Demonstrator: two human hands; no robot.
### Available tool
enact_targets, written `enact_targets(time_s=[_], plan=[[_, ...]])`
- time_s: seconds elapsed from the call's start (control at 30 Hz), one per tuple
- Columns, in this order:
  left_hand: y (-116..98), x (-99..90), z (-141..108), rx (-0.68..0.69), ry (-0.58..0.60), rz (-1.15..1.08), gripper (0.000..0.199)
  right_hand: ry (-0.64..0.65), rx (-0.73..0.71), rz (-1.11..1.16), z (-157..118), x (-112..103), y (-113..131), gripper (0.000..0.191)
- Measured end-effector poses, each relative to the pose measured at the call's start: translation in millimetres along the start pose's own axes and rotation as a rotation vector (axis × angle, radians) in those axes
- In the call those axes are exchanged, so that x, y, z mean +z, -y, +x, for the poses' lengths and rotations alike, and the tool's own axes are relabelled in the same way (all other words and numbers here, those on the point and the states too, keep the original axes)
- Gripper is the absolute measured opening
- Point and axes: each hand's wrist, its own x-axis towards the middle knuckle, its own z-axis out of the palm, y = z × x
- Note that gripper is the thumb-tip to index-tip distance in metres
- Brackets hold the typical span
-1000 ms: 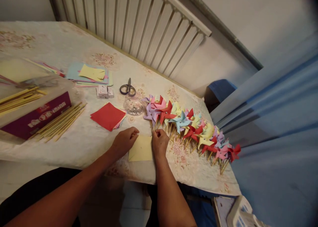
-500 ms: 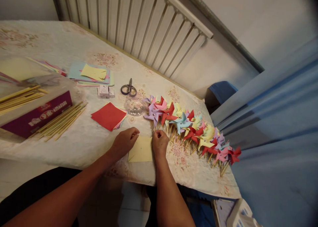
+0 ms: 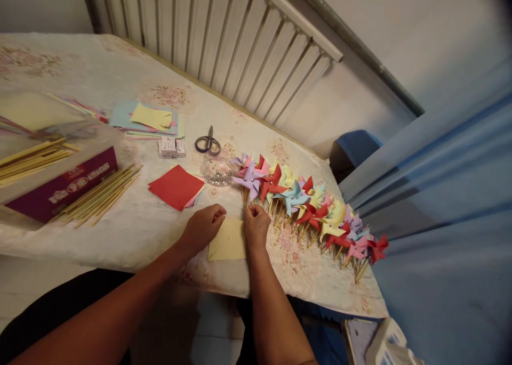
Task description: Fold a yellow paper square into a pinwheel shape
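A square of pale yellow paper (image 3: 227, 243) lies flat at the table's front edge, between my two hands. My left hand (image 3: 203, 226) rests at its upper left corner with fingers curled together. On the right side, my right hand (image 3: 257, 224) is also closed, thumb and fingertips pinched near the paper's upper right corner. Anything in either pinch is too small to make out. Beyond my left hand sits a stack of paper squares with a red sheet (image 3: 176, 187) on top. A clear dish of small shiny pieces (image 3: 220, 173) stands just behind.
Many colourful paper pinwheels (image 3: 295, 195) on sticks line the right. Scissors (image 3: 208, 142), small white boxes (image 3: 172, 147) and a paper stack (image 3: 124, 117) lie farther back. Left are loose sticks (image 3: 100, 194) and a purple-labelled box (image 3: 64, 186). A blue curtain (image 3: 448, 194) hangs right.
My right hand has shifted very slightly up and left, its fingers still pinched. My left hand and the yellow paper hold nearly the same place.
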Motion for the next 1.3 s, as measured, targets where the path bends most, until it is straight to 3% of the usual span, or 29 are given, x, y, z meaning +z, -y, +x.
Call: enact_targets(time_s=[0.33,0.57,0.83,1.17,1.3], plan=[[4.6,2.1,1.4,0.019,0.001,-0.054,0.015,0.011,0.069,0.084,4.8,12.5,13.4,0.014],[2.0,-1.6,1.4,0.007,0.025,-0.054,0.016,0.017,0.221,0.180,15.5,26.5,23.8,0.007],[-1.0,-5.0,1.0,0.007,0.050,-0.060,0.019,0.017,0.369,0.198,20.6,38.5,33.6,0.011],[-1.3,-5.9,0.4,-0.005,0.063,-0.085,0.020,-0.003,0.359,0.185,17.7,45.0,37.5,0.016],[0.7,-5.1,-0.2,-0.010,0.060,-0.094,0.020,-0.025,0.288,0.143,16.0,45.4,34.0,0.016]])
